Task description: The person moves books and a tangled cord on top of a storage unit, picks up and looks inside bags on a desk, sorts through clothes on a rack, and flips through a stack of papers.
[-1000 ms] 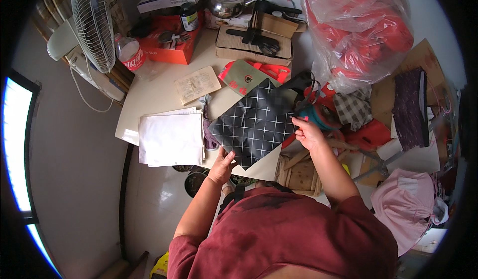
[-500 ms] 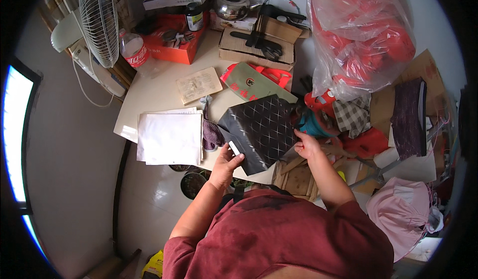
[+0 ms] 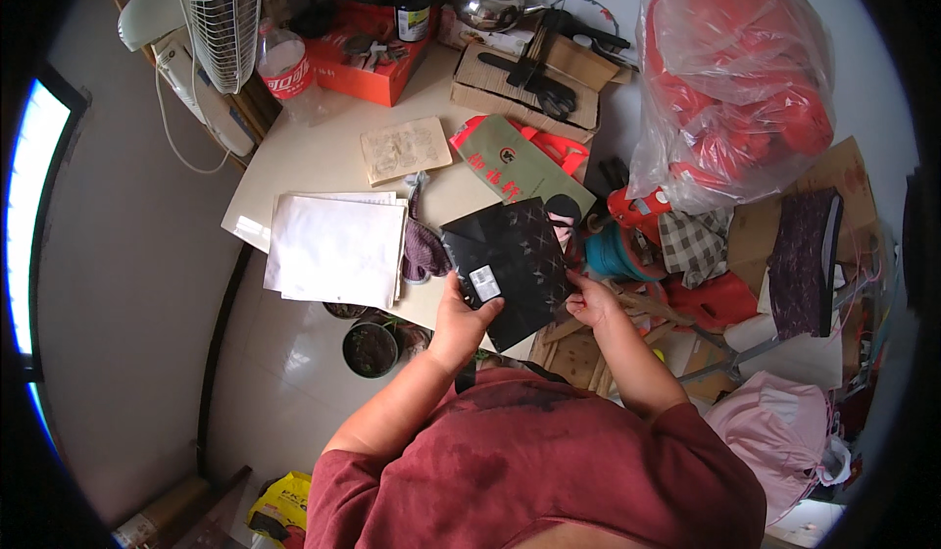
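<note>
Between my two hands is a black patterned paper bag point(image 3: 515, 270), folded flat by its look, with a white label showing on its left part. My left hand point(image 3: 463, 320) grips the near left edge, thumb on top beside the label. The right-hand edge is pinched by my right hand point(image 3: 592, 302). The bag is tilted over the table's near edge. Just past it lies an olive green bag point(image 3: 520, 157) with red handles and red print. A purple knitted item point(image 3: 423, 251) sits to the left, beside a stack of white papers point(image 3: 336, 247).
An old booklet point(image 3: 405, 150) lies on the table point(image 3: 323, 157). Farther back stand a red box point(image 3: 365, 76), a plastic bottle point(image 3: 284, 64), a kettle point(image 3: 490, 5) and a cardboard box point(image 3: 534, 93). A plastic-wrapped red bundle point(image 3: 740, 88) fills the back right; a potted plant point(image 3: 370, 349) stands below.
The black bag has tilted, so its label now faces up more fully. My hands have stayed on its edges. The whole view has shifted slightly.
</note>
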Available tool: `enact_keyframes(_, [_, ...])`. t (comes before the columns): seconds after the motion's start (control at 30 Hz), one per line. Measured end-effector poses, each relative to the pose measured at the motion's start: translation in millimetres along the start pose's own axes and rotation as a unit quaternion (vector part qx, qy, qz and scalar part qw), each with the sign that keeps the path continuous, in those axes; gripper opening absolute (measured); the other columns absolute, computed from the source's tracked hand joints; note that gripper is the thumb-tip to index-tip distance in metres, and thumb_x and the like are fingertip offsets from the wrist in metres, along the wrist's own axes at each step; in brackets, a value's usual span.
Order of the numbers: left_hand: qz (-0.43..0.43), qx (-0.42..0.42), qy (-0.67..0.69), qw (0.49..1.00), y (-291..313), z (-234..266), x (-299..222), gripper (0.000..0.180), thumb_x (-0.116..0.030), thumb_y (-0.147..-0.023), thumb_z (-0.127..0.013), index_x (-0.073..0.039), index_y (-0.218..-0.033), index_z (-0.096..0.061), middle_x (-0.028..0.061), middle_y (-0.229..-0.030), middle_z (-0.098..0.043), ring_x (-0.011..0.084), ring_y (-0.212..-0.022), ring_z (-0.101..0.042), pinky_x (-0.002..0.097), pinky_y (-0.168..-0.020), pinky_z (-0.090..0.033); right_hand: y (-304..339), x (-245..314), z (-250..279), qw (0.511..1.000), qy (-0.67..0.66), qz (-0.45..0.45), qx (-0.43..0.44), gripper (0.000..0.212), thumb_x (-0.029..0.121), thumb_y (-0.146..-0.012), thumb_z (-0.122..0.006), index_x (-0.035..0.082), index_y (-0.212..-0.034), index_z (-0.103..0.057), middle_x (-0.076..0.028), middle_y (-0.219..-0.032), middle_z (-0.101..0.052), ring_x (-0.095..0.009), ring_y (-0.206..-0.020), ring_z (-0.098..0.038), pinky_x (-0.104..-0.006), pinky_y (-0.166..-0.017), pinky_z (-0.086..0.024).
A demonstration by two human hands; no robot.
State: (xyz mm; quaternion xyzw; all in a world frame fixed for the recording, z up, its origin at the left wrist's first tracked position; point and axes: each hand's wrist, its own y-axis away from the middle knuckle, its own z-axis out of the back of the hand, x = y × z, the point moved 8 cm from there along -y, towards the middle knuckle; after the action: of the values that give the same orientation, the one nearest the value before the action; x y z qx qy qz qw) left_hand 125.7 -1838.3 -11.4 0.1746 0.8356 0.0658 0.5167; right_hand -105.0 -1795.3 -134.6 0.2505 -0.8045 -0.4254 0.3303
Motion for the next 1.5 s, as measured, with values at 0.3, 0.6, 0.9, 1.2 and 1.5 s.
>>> enact_keyframes(0.3, [-0.008,-0.008,-0.008,1.000,-7,20,-2,0.049,-0.007,-0.072,-0.063,0.000,-0.110,-0.035,0.0073,-0.099,-0.051,0.0142,-0.088,-0.050,0.0249,-0.077,-0.040,28,28,-16,0.984,0.004,0.149,-0.096,0.017,0.015,-0.075,-0.061,0.018,-0.071,-0.045,0.007,-0.064,-0.040,-0.005,-0.042,-0.028,-0.0163,-0.037,-0.020])
enact_keyframes(0.6, [0.031,-0.118,-0.079,0.989,-24,88,61,0.064,-0.006,-0.067,-0.067,0.002,-0.115,-0.027,0.0119,-0.093,-0.053,0.0184,-0.082,-0.053,0.0257,-0.074,-0.042,47,42,-64,0.959,0.146,0.244,-0.003,0.025,0.011,-0.077,-0.057,0.019,-0.064,-0.037,0.008,-0.063,-0.041,-0.002,-0.043,-0.027,-0.0161,-0.038,-0.018])
enact_keyframes(0.9, [0.034,0.075,-0.350,0.933,-19,89,38,0.064,-0.011,-0.061,-0.071,0.002,-0.115,-0.038,0.0130,-0.100,-0.054,0.0220,-0.091,-0.051,0.0309,-0.081,-0.040,22,27,-100,0.783,0.522,0.323,0.099,0.016,0.016,-0.075,-0.059,0.001,-0.079,-0.058,0.001,-0.067,-0.053,-0.007,-0.063,-0.046,-0.0218,-0.059,-0.038])
enact_keyframes(1.2, [0.187,-0.101,0.042,0.976,16,134,76,0.026,-0.005,-0.074,-0.057,-0.001,-0.099,-0.050,0.0094,-0.091,-0.057,0.0204,-0.080,-0.056,0.0318,-0.071,-0.047,-48,114,11,0.903,0.224,0.288,-0.229,0.042,0.021,-0.072,-0.057,0.004,-0.107,-0.041,-0.001,-0.073,-0.052,-0.011,-0.056,-0.045,-0.0264,-0.052,-0.037])
enact_keyframes(1.5, [0.182,-0.142,0.117,0.966,13,119,73,0.029,-0.008,-0.077,-0.054,-0.005,-0.104,-0.045,0.0095,-0.097,-0.054,0.0228,-0.086,-0.055,0.0346,-0.073,-0.047,-158,127,116,0.868,0.252,0.306,-0.299,0.033,0.025,-0.064,-0.066,0.011,-0.090,-0.051,0.005,-0.067,-0.048,-0.008,-0.054,-0.041,-0.0228,-0.047,-0.031])
